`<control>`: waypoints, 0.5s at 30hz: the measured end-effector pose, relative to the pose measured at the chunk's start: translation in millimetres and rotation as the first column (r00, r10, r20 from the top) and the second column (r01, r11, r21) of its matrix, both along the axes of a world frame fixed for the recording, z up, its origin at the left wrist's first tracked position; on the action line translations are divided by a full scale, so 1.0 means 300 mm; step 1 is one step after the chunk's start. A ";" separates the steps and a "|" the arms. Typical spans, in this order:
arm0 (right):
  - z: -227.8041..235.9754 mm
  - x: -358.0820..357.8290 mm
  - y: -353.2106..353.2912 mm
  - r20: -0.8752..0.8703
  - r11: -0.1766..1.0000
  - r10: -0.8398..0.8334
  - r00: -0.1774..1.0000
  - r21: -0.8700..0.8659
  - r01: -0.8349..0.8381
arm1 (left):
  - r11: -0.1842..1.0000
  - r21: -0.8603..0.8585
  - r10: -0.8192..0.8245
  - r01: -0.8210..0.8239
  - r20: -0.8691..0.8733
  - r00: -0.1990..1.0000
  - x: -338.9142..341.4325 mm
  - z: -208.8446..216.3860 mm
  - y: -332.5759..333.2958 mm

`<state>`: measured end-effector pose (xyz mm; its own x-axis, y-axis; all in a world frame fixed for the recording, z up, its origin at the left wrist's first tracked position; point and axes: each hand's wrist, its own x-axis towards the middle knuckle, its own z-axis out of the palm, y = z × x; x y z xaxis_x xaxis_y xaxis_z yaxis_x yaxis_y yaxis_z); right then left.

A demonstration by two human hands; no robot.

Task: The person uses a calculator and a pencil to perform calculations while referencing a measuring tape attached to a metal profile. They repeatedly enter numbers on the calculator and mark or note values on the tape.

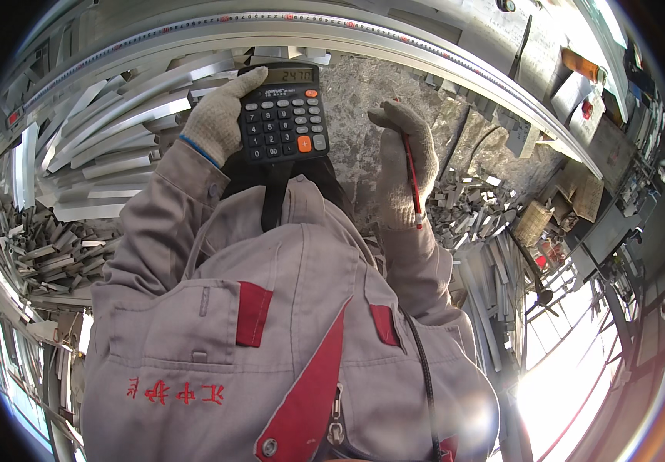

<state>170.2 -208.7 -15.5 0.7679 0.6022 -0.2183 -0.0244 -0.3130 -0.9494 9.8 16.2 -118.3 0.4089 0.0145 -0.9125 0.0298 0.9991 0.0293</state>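
Note:
A black desktop calculator with grey and orange keys is held in front of my body, its display lit by number segments. My left hand, in a pale knitted glove, grips it along its left side with the thumb at the upper left corner by the display. To the right and apart from the calculator is my right hand, gloved alike, with its fingers bent. A thin red pencil runs lengthwise along this hand, tucked in it, with its lower end near the wrist.
Beyond the hands, a long metal profile carries a measuring tape across the bench. Metal strips are piled at left, with short offcuts below them. More offcuts lie at right, near a cardboard box. An orange-handled tool rests at upper right.

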 end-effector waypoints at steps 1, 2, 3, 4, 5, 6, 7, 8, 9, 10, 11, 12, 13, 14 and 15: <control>0.013 0.026 -0.005 0.031 0.998 0.053 0.998 -0.042 -0.051 | 1.000 0.007 -0.007 0.007 -0.008 1.000 0.001 -0.001 -0.003; 0.016 0.047 -0.001 0.032 0.998 0.052 0.998 -0.033 -0.051 | 1.000 0.011 -0.012 0.012 0.000 1.000 0.001 -0.003 -0.005; 0.012 0.069 0.007 0.033 0.998 0.052 0.998 -0.023 -0.052 | 1.000 0.016 -0.015 0.015 0.007 1.000 -0.001 -0.004 -0.009; 0.011 0.088 0.015 0.034 0.999 0.053 0.998 -0.012 -0.053 | 0.999 0.026 -0.020 0.019 0.025 0.999 -0.003 -0.004 -0.010; 0.019 0.103 0.014 -0.034 0.998 0.021 0.999 -0.054 -0.023 | 1.000 0.016 -0.010 0.009 0.028 1.000 -0.004 -0.005 -0.011; 0.012 0.133 0.024 0.085 0.996 0.067 0.994 -0.070 -0.061 | 1.000 0.010 -0.002 0.001 0.042 0.999 -0.003 -0.004 -0.012; 0.008 0.157 0.033 0.136 0.993 0.087 0.987 -0.089 -0.076 | 1.000 0.005 0.007 -0.007 0.058 0.998 -0.001 -0.003 -0.013; 0.003 0.181 0.042 0.187 0.990 0.107 0.977 -0.109 -0.088 | 1.000 0.004 0.008 -0.008 0.044 0.999 0.002 0.001 -0.011; -0.002 0.206 0.051 0.247 0.990 0.119 0.962 -0.105 -0.096 | 1.000 0.003 0.007 -0.007 0.031 0.999 0.004 0.007 -0.006; -0.007 0.230 0.058 0.251 0.987 0.138 0.958 -0.114 -0.112 | 1.000 0.001 -0.010 0.010 -0.023 1.000 0.014 0.011 -0.002; -0.012 0.255 0.065 0.270 0.983 0.160 0.950 -0.127 -0.129 | 0.999 0.013 0.049 -0.050 0.034 0.998 0.016 0.021 -0.003; -0.016 0.276 0.068 0.297 0.979 0.182 0.938 -0.144 -0.144 | 0.999 0.006 0.037 -0.037 0.057 0.998 0.020 0.030 0.000; -0.022 0.290 0.073 0.265 0.981 0.172 0.949 -0.137 -0.139 | 1.000 0.003 0.018 -0.019 0.061 0.998 0.019 0.040 0.006; -0.030 0.301 0.078 0.222 0.982 0.161 0.962 -0.135 -0.134 | 1.000 0.001 0.010 -0.010 0.085 0.996 0.019 0.047 0.012; -0.040 0.313 0.084 0.189 0.982 0.158 0.969 -0.135 -0.134 | 1.000 0.000 -0.004 0.004 0.081 0.997 0.024 0.050 0.013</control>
<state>264.2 -183.5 -27.5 0.7090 0.6894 -0.1487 0.2145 -0.4117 -0.8857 16.9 20.1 -103.2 0.4816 0.0123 -0.8763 0.0314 0.9990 0.0313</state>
